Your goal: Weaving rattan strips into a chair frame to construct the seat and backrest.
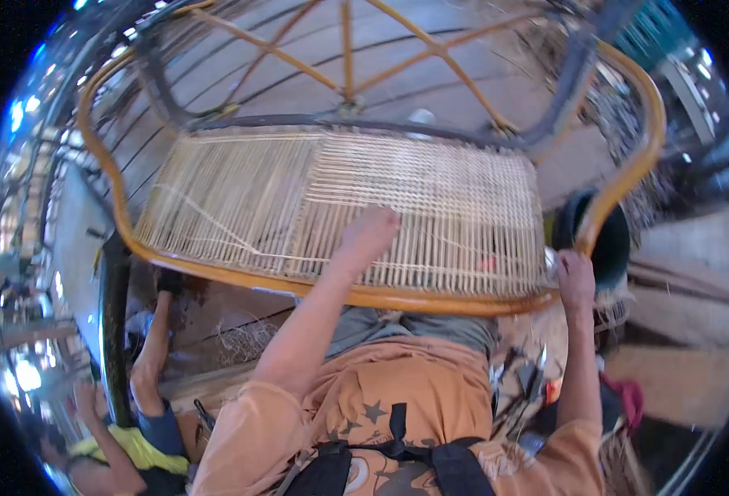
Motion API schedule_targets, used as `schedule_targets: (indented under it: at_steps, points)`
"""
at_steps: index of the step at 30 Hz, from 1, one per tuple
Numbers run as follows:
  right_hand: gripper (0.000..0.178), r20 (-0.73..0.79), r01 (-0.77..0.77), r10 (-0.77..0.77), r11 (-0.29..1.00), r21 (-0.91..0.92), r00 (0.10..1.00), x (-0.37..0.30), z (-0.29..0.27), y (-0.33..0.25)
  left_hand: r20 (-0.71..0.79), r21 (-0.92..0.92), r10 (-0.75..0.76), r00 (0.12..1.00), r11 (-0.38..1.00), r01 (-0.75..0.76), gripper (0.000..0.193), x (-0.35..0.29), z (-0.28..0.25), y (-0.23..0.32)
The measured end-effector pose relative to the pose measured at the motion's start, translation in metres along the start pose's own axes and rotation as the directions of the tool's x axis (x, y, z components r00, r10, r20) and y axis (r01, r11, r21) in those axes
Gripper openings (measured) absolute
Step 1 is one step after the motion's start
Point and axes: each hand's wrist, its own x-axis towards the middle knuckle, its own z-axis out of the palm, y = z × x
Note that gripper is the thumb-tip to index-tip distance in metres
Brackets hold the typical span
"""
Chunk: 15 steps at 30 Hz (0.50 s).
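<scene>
Grip, left hand (pixel 371 233): fingers were bent in close together above the woven seat panel (pixel 439 174), near its middle; whether they pinched a strand could not be told. Right hand (pixel 576 274): fingers were curled in at the near right corner of the rattan bench frame (pixel 430 301); whether they held the rail or a strand end could not be told.

Head view: the bench frame stood directly before the person, its curved near rail close to the lap and its backrest (pixel 440 51), with crossed braces, on the far side. The seat panel filled the space between and showed 2 sections. Left section: strands ran near to far, with 1 pale strand (pixel 207 219) lying slantwise across them. Right section: cross weaving covered the far part, while the near part showed mainly near-to-far strands.

Just beyond the right hand, a dark green bucket (pixel 614 244) stood beside the frame. Near right, hand tools (pixel 531 379) lay on the floor, with a pink cloth (pixel 626 403) farther right. Near left, a tangle of fibre (pixel 247 339) lay on the floor; beyond it, past a dark post (pixel 114 331), was 1 co-worker in a yellow top (pixel 143 448).
</scene>
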Motion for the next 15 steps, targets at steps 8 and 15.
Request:
schedule_targets:
  at_steps: [8,15]
  points:
    - [0.016,0.140,-0.205,0.255,0.932,-0.298,0.957,0.001,-0.005,-0.009,0.234,-0.964,-0.240,0.942,0.064,0.256,0.011,-0.003,0.019,0.015]
    - [0.015,0.147,0.078,-0.011,0.886,-0.457,0.989,0.037,0.002,0.024,0.276,-0.955,-0.232,0.933,-0.173,0.239,0.014,-0.009,0.024,0.018]
